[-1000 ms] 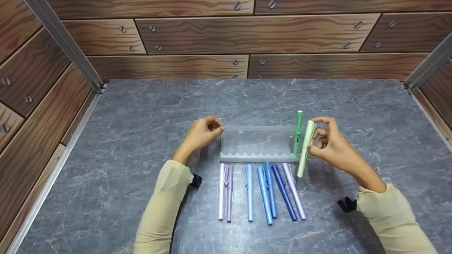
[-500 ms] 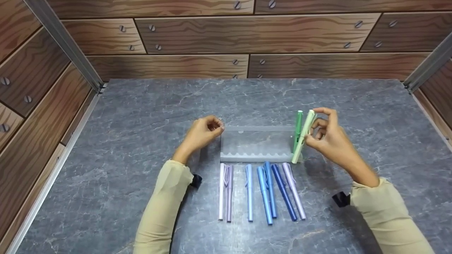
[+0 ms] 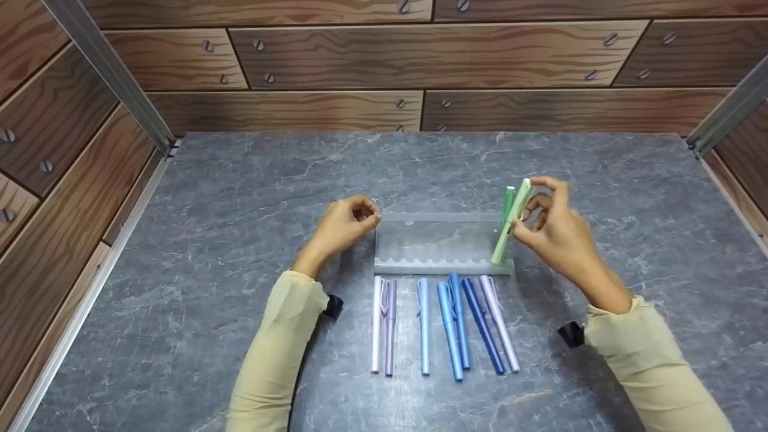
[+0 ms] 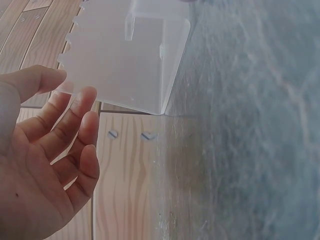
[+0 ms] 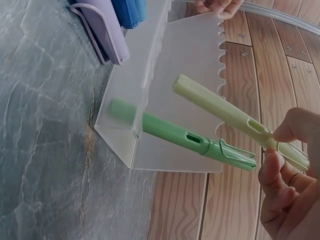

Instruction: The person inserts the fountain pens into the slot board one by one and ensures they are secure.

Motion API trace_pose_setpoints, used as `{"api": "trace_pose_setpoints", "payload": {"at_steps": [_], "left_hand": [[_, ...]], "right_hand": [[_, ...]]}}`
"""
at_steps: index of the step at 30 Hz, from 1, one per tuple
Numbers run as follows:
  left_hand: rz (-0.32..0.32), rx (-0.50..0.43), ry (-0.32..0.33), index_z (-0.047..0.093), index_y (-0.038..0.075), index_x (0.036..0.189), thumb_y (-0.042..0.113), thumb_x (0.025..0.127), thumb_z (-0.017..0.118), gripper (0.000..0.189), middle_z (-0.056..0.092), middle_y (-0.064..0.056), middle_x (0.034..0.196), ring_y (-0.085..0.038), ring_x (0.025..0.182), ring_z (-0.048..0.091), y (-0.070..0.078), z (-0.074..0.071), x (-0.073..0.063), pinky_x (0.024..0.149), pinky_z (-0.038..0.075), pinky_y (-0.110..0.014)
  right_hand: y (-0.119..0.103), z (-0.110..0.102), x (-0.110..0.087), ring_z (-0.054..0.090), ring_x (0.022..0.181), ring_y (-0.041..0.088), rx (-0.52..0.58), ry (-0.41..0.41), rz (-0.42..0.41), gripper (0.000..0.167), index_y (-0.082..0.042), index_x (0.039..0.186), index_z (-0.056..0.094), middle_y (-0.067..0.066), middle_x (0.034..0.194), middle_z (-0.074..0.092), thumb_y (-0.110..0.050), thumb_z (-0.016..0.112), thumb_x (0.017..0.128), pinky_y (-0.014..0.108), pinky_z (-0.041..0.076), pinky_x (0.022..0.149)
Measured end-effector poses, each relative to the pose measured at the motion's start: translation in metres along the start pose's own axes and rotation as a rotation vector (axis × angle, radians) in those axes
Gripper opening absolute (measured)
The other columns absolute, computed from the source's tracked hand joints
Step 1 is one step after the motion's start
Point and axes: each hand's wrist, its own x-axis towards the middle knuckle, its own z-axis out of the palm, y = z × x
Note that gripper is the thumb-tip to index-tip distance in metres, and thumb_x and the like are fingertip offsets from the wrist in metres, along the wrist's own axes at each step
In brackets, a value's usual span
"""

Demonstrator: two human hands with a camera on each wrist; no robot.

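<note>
The right hand pinches a light green pen by its clip end, tilted. In the right wrist view its free end is over the frosted clear pen rack, apart from the green pen. That green pen stands in the rack's right end slot. At the rack's upper left corner, thumb and index finger of the left hand pinch the edge; the other fingers are loosely bent in the left wrist view. In the head view the light green pen partly hides the green one.
In front of the rack lie several pens: a white pen, a purple pen, a light blue pen, two blue pens, a dark blue pen and a lilac pen. Wood-patterned panels bound the grey marbled table.
The right hand has carried the light green pen up and left, from beside the rack's right end to over its slots. The left hand stays at the rack's corner.
</note>
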Motion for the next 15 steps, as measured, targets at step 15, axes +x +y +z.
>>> {"api": "trace_pose_setpoints", "payload": {"at_steps": [15], "left_hand": [[-0.023,0.005,-0.001,0.068,0.007,0.094,0.016,0.087,0.065,0.012,0.069,-0.005,0.087,-0.013,0.077,0.058,0.001,0.000,0.000,0.072,0.047,-0.023]], "right_hand": [[-0.001,0.011,0.003,0.044,0.055,0.001,-0.140,0.004,-0.046,0.064,-0.008,0.130,0.035,0.000,0.080,0.064,-0.006,0.073,0.079,0.024,0.033,0.047]]}}
